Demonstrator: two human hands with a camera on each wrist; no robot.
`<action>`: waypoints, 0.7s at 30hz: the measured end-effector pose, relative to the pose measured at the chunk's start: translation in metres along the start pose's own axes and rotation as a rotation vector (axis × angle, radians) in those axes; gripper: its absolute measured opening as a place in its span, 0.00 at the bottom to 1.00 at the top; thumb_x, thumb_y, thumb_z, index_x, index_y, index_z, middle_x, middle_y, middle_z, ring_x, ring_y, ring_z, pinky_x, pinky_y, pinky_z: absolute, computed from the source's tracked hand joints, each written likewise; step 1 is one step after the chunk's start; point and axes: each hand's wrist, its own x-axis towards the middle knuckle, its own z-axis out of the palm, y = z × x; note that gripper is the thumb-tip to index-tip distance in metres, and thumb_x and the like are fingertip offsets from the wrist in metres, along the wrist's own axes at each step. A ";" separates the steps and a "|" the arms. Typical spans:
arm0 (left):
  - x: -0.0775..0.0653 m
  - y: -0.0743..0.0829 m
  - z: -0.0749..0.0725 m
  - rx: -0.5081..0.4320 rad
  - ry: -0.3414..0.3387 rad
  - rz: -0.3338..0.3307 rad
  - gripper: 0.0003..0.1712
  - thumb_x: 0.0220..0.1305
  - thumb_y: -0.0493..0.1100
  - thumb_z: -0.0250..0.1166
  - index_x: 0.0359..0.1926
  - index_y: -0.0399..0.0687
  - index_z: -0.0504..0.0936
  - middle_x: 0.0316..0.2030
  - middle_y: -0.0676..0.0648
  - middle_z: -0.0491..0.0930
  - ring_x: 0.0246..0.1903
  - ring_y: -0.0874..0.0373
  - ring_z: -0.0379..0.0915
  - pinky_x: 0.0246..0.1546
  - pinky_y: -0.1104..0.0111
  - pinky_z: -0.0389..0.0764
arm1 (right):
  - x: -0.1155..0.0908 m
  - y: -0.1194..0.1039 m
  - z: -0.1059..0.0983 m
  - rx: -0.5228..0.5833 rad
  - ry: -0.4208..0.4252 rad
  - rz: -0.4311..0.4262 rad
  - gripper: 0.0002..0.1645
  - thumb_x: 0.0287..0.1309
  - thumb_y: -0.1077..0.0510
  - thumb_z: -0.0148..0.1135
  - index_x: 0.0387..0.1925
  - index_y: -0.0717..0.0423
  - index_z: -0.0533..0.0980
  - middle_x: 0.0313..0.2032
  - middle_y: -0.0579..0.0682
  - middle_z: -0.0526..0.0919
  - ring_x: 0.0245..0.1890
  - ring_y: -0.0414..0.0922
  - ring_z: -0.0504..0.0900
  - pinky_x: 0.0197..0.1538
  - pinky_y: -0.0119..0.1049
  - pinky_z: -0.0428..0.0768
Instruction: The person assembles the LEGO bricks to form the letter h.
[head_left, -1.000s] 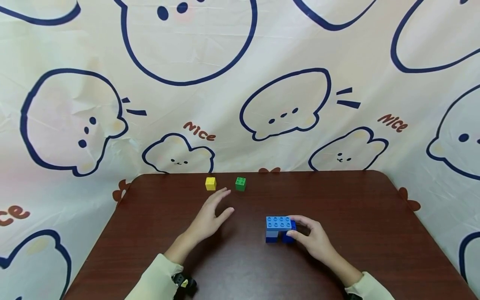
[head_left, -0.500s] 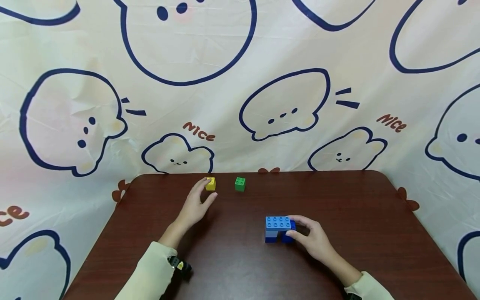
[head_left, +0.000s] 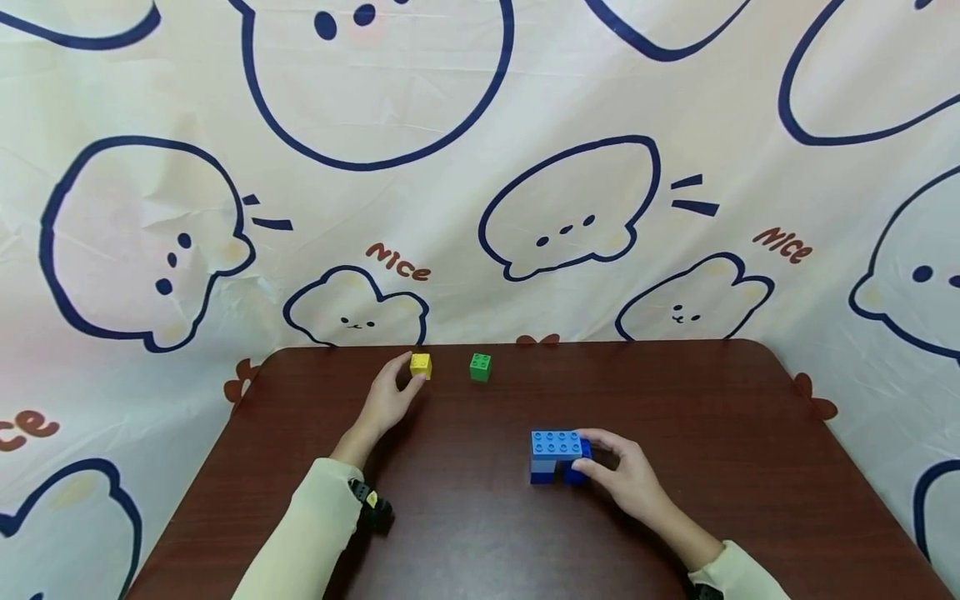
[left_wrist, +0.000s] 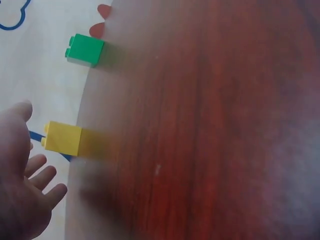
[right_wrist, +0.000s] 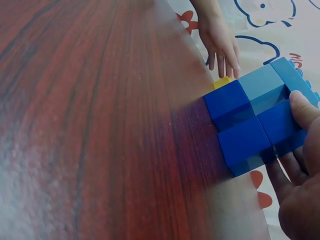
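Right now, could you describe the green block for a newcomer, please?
Along the far edge of the brown table stand two small blocks. In the head view, the green block is the right one; its colour sets it apart from the yellow block beside the left hand.

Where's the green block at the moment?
In the head view, the green block stands near the far edge of the table, to the right of the yellow block.
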 end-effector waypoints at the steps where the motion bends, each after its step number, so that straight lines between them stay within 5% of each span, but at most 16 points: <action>1: 0.002 -0.001 0.001 -0.001 -0.003 -0.014 0.35 0.77 0.49 0.58 0.76 0.37 0.60 0.74 0.34 0.60 0.73 0.38 0.57 0.71 0.46 0.60 | 0.000 0.000 0.000 0.002 0.000 -0.003 0.24 0.59 0.58 0.74 0.56 0.58 0.80 0.49 0.51 0.87 0.48 0.40 0.83 0.53 0.34 0.80; 21: 0.020 -0.002 0.011 -0.001 0.007 -0.084 0.32 0.78 0.44 0.57 0.76 0.37 0.61 0.72 0.34 0.64 0.69 0.40 0.63 0.70 0.47 0.63 | 0.000 0.002 0.000 0.008 -0.003 0.000 0.24 0.60 0.57 0.73 0.57 0.58 0.80 0.50 0.51 0.87 0.49 0.39 0.82 0.53 0.34 0.80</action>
